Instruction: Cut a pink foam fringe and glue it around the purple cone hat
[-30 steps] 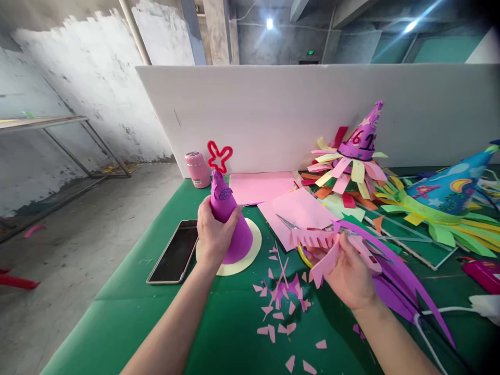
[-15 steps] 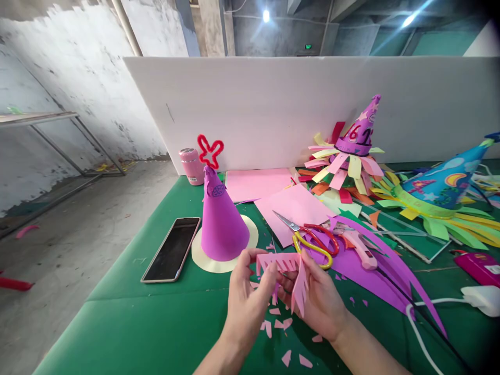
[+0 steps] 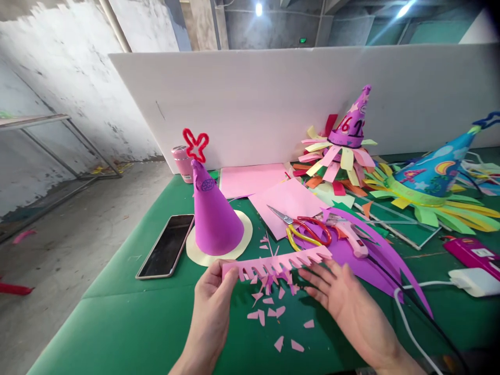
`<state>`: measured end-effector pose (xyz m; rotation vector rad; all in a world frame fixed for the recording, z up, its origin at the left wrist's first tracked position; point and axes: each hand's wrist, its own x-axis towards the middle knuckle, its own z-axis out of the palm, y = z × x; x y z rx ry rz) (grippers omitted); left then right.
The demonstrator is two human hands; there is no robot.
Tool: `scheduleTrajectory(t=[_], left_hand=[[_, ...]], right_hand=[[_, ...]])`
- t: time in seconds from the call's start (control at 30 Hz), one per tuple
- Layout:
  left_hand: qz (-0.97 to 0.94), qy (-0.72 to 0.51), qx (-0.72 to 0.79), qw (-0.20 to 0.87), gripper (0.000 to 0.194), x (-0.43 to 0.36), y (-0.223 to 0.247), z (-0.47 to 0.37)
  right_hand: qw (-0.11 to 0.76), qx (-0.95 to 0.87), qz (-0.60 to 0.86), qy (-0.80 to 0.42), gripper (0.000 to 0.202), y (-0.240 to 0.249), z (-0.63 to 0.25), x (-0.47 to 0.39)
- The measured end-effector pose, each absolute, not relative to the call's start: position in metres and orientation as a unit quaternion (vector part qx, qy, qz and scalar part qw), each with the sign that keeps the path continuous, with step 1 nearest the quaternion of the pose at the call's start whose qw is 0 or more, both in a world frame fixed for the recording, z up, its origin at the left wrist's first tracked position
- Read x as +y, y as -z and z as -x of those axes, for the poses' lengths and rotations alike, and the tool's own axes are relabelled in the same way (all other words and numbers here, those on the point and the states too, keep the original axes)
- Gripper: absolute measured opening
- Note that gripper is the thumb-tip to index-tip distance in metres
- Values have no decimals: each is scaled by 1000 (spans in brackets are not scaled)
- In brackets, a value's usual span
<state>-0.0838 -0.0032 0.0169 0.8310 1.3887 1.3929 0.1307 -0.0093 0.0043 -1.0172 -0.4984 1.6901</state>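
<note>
A pink paper strip (image 3: 283, 260) with a row of notches cut along its lower edge is stretched out above the table. My left hand (image 3: 213, 299) pinches its left end between thumb and fingers. Beneath the strip's right end, my right hand (image 3: 347, 299) is open, fingers extended and palm turned up; whether a fingertip touches the paper I cannot tell. Beyond the strip lie scissors (image 3: 326, 240) with red and yellow handles. A purple paper cone hat (image 3: 219, 224) stands on a cream disc (image 3: 248, 229), topped by a red pipe-cleaner shape (image 3: 195, 146).
Pink paper scraps (image 3: 279, 344) litter the green table (image 3: 128, 328). A phone (image 3: 166, 247) lies left of the cone. Pink sheets (image 3: 275, 200), purple paper (image 3: 375, 268), a pink glue gun (image 3: 355, 242) with its cord, and decorated hats (image 3: 429, 179) occupy the right and back.
The strip, folded between both hands before, is now straightened out sideways. My right hand has moved right and its fingers have opened. The view has shifted slightly.
</note>
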Motion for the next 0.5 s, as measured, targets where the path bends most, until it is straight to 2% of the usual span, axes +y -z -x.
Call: scheduleTrajectory(t=[0.2, 0.3, 0.5], left_hand=[[-409, -515, 606, 447, 24, -14, -3, 92], [-457, -479, 622, 418, 27, -13, 6, 96], [-506, -432, 641, 382, 29, -7, 16, 100]], right_hand=[[556, -467, 606, -325, 43, 14, -169, 14], [458, -542, 700, -84, 42, 20, -193, 43], [278, -604, 746, -32, 42, 28, -221, 84]])
